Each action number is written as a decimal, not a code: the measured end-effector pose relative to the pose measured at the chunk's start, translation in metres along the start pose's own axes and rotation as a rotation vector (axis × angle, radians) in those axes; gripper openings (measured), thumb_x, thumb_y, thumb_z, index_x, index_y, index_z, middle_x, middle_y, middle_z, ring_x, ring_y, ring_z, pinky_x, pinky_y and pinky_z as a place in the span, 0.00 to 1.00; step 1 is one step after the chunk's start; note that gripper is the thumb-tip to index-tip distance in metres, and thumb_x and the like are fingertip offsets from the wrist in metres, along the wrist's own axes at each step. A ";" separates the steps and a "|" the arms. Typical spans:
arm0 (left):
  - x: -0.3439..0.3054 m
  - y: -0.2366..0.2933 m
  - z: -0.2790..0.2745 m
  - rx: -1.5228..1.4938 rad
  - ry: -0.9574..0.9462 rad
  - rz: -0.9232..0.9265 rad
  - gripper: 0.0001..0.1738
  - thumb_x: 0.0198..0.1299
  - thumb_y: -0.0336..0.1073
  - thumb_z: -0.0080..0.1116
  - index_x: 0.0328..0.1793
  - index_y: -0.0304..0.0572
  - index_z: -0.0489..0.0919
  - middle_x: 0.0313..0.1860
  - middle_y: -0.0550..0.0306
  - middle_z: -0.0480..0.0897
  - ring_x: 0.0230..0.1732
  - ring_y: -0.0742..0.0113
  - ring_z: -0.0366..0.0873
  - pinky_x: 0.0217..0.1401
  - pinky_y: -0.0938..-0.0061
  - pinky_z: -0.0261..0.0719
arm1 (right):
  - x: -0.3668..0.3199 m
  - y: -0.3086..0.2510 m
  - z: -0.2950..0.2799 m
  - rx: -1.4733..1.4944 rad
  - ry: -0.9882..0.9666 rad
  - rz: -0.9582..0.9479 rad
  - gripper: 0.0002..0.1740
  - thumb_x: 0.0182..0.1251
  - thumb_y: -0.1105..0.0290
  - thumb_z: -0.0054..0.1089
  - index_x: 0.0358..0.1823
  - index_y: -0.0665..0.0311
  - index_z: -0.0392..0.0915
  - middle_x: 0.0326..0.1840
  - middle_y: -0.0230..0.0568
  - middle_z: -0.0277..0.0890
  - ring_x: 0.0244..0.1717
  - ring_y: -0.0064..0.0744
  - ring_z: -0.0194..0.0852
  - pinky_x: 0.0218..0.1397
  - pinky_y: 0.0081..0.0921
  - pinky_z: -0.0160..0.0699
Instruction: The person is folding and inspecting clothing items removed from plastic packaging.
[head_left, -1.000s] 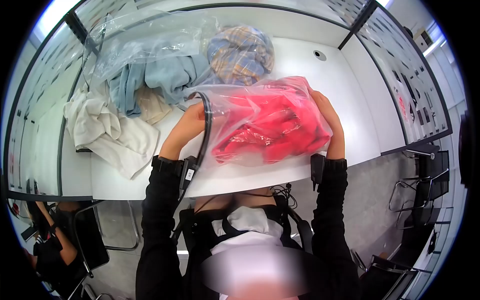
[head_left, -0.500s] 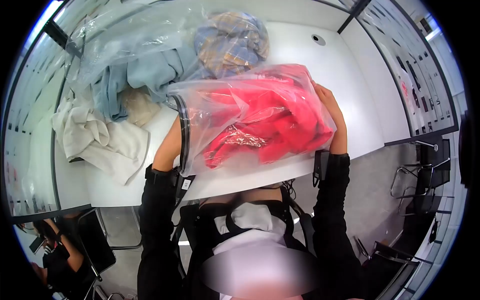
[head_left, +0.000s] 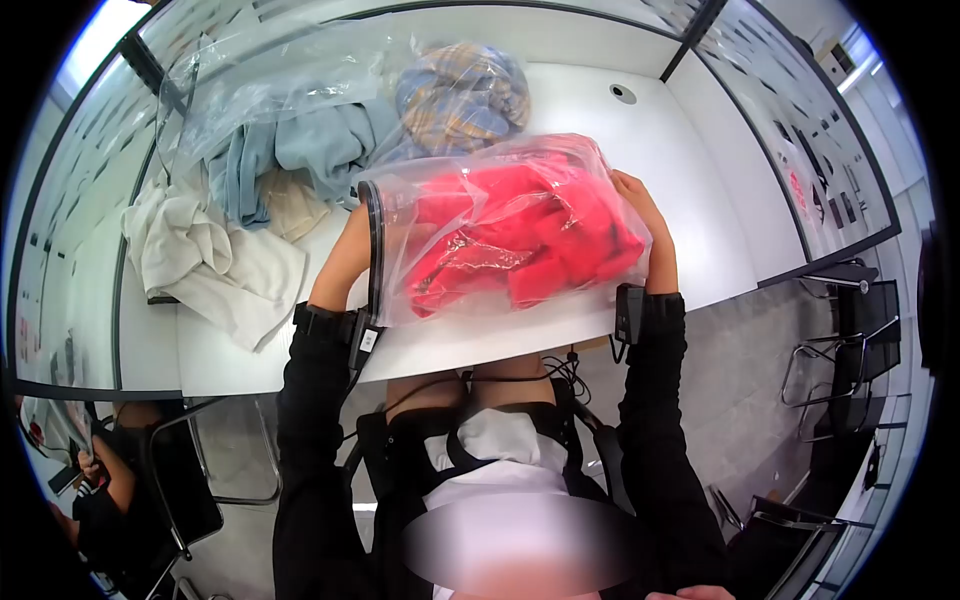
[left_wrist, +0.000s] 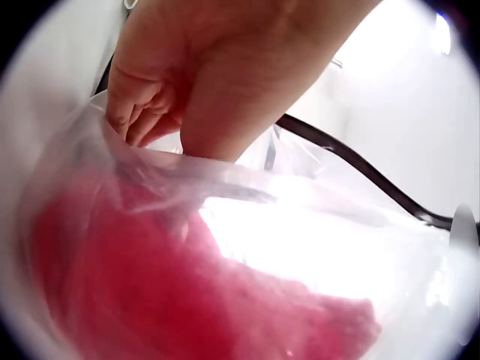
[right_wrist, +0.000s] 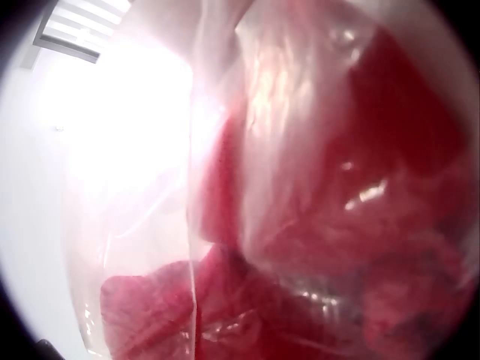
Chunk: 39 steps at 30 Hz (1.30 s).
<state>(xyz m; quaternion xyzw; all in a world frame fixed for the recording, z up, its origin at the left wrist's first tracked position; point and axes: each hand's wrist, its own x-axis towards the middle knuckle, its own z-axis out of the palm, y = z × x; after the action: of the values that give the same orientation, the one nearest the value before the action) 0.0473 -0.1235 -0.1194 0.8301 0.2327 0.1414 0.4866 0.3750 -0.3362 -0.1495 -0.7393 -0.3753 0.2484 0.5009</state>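
A clear plastic bag [head_left: 395, 298] with a black strip along its mouth lies on the white table, a bright pink-red garment [head_left: 560, 225] bunched inside. My left hand [head_left: 347, 250] reaches in through the mouth at the bag's left. In the left wrist view its thumb [left_wrist: 217, 124] points down behind the plastic, the other fingers loosely bent and their tips partly hidden. At the far end, my right hand [head_left: 645, 220] holds the bag's right edge, its thumb out of sight. Seen from the right wrist, the garment [right_wrist: 330, 195] presses against the clear film.
White cloth [head_left: 215, 265] lies on the left of the table. Behind it are light blue garments [head_left: 325, 145] under clear plastic [head_left: 270, 70] and a bundled plaid garment [head_left: 465, 95]. Panels [head_left: 790, 150] border the table. Another person's arm [head_left: 112, 470] shows at lower left.
My left hand has gone from the strip at the bag's mouth to inside it. The bag has shifted slightly left, with my right hand still at its right end.
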 end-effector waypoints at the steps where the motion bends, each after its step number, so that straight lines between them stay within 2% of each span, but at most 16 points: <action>1: 0.000 0.000 0.000 -0.074 -0.026 0.027 0.19 0.47 0.38 0.68 0.41 0.35 0.75 0.34 0.57 0.77 0.36 0.69 0.72 0.41 0.71 0.71 | 0.000 0.000 0.002 0.007 0.006 -0.006 0.20 0.69 0.56 0.47 0.26 0.65 0.69 0.25 0.23 0.63 0.28 0.14 0.56 0.32 0.16 0.61; 4: -0.003 0.004 -0.001 -0.038 -0.050 0.099 0.21 0.46 0.39 0.69 0.41 0.34 0.74 0.35 0.55 0.76 0.36 0.65 0.71 0.42 0.69 0.71 | -0.002 -0.002 0.005 0.105 0.024 0.056 0.21 0.69 0.54 0.47 0.26 0.65 0.70 0.24 0.23 0.63 0.28 0.14 0.56 0.31 0.15 0.61; 9: 0.006 -0.019 0.000 0.039 -0.075 0.013 0.24 0.46 0.40 0.69 0.45 0.33 0.74 0.38 0.52 0.76 0.39 0.62 0.72 0.43 0.68 0.72 | 0.001 0.004 0.001 0.000 0.028 0.028 0.21 0.69 0.53 0.48 0.26 0.64 0.71 0.22 0.23 0.62 0.27 0.14 0.55 0.30 0.15 0.60; 11: 0.000 -0.017 -0.001 -0.062 -0.044 0.004 0.24 0.47 0.40 0.69 0.46 0.34 0.73 0.38 0.52 0.76 0.38 0.62 0.72 0.43 0.68 0.72 | 0.004 0.003 0.002 0.022 0.019 0.027 0.21 0.68 0.53 0.48 0.25 0.64 0.71 0.22 0.23 0.62 0.26 0.14 0.55 0.30 0.15 0.60; 12: 0.005 -0.031 -0.003 -0.101 -0.110 0.030 0.25 0.48 0.39 0.68 0.49 0.34 0.72 0.40 0.51 0.75 0.40 0.61 0.71 0.44 0.67 0.71 | 0.004 0.006 0.002 0.037 0.015 0.031 0.22 0.68 0.53 0.48 0.25 0.64 0.71 0.22 0.23 0.61 0.26 0.14 0.55 0.30 0.15 0.60; 14: 0.006 -0.046 0.003 -0.112 -0.050 0.112 0.26 0.49 0.38 0.67 0.51 0.34 0.72 0.42 0.50 0.75 0.42 0.62 0.71 0.46 0.66 0.71 | 0.004 0.008 0.002 0.068 0.011 0.041 0.23 0.68 0.51 0.48 0.26 0.64 0.70 0.22 0.24 0.62 0.27 0.15 0.56 0.31 0.15 0.60; 17: 0.011 -0.050 0.003 0.023 -0.068 0.105 0.24 0.52 0.35 0.64 0.54 0.32 0.72 0.44 0.49 0.77 0.46 0.65 0.73 0.48 0.70 0.72 | 0.001 0.003 0.002 -0.047 0.045 -0.002 0.24 0.67 0.49 0.48 0.26 0.65 0.70 0.23 0.24 0.62 0.28 0.15 0.56 0.33 0.15 0.61; 19: 0.002 -0.019 0.001 -0.024 -0.080 0.034 0.21 0.55 0.33 0.60 0.53 0.28 0.75 0.42 0.52 0.82 0.43 0.71 0.77 0.45 0.76 0.75 | -0.002 -0.003 0.003 -0.011 0.022 0.042 0.24 0.67 0.50 0.48 0.28 0.67 0.72 0.24 0.26 0.63 0.29 0.17 0.57 0.35 0.16 0.61; 22: -0.007 0.015 0.000 -0.315 -0.091 -0.037 0.19 0.57 0.36 0.58 0.51 0.29 0.77 0.39 0.57 0.82 0.39 0.75 0.76 0.41 0.79 0.73 | 0.001 0.002 0.002 -0.087 0.040 -0.007 0.24 0.67 0.50 0.47 0.28 0.68 0.71 0.23 0.27 0.61 0.28 0.17 0.55 0.34 0.16 0.60; 26: -0.015 0.035 0.000 -0.344 -0.020 -0.197 0.17 0.57 0.36 0.57 0.47 0.29 0.80 0.34 0.62 0.81 0.32 0.78 0.73 0.37 0.81 0.70 | 0.006 0.011 -0.003 -0.103 -0.002 -0.027 0.22 0.68 0.53 0.47 0.28 0.67 0.71 0.23 0.25 0.62 0.28 0.16 0.56 0.33 0.16 0.62; 29: -0.009 0.021 -0.001 -0.327 -0.077 -0.193 0.16 0.57 0.36 0.57 0.46 0.30 0.80 0.34 0.62 0.81 0.34 0.78 0.73 0.38 0.82 0.70 | -0.003 -0.005 0.004 0.040 0.000 0.043 0.20 0.69 0.55 0.47 0.29 0.66 0.72 0.24 0.24 0.64 0.28 0.14 0.58 0.33 0.16 0.63; 32: -0.004 0.008 0.000 -0.291 -0.108 -0.223 0.19 0.55 0.36 0.61 0.51 0.36 0.74 0.43 0.60 0.78 0.41 0.73 0.73 0.41 0.79 0.71 | -0.001 0.003 0.000 0.038 -0.028 0.020 0.19 0.70 0.56 0.47 0.30 0.65 0.72 0.25 0.22 0.65 0.28 0.13 0.59 0.32 0.14 0.63; 36: -0.007 -0.016 0.013 -0.506 0.013 -0.132 0.17 0.59 0.38 0.55 0.48 0.31 0.79 0.37 0.61 0.81 0.35 0.77 0.74 0.39 0.81 0.70 | -0.007 -0.008 0.003 0.039 -0.005 0.049 0.20 0.70 0.55 0.47 0.29 0.65 0.72 0.25 0.22 0.65 0.28 0.13 0.59 0.32 0.14 0.63; 38: -0.002 -0.024 0.021 -0.583 0.057 -0.110 0.18 0.59 0.39 0.55 0.49 0.32 0.78 0.38 0.61 0.81 0.36 0.77 0.74 0.40 0.81 0.70 | -0.009 -0.012 0.005 0.080 0.010 0.060 0.21 0.70 0.54 0.46 0.29 0.65 0.71 0.24 0.22 0.64 0.28 0.13 0.57 0.31 0.14 0.62; 39: -0.001 -0.024 0.021 -0.485 0.057 -0.167 0.17 0.60 0.39 0.54 0.48 0.32 0.78 0.38 0.61 0.80 0.36 0.77 0.74 0.40 0.81 0.70 | -0.009 -0.010 0.004 0.062 0.005 0.057 0.21 0.70 0.54 0.47 0.29 0.65 0.71 0.24 0.22 0.63 0.27 0.13 0.57 0.31 0.14 0.62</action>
<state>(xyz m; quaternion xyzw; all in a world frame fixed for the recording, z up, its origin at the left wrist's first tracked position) 0.0497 -0.1294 -0.1503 0.6628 0.2735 0.1755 0.6746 0.3640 -0.3389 -0.1418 -0.7344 -0.3451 0.2721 0.5172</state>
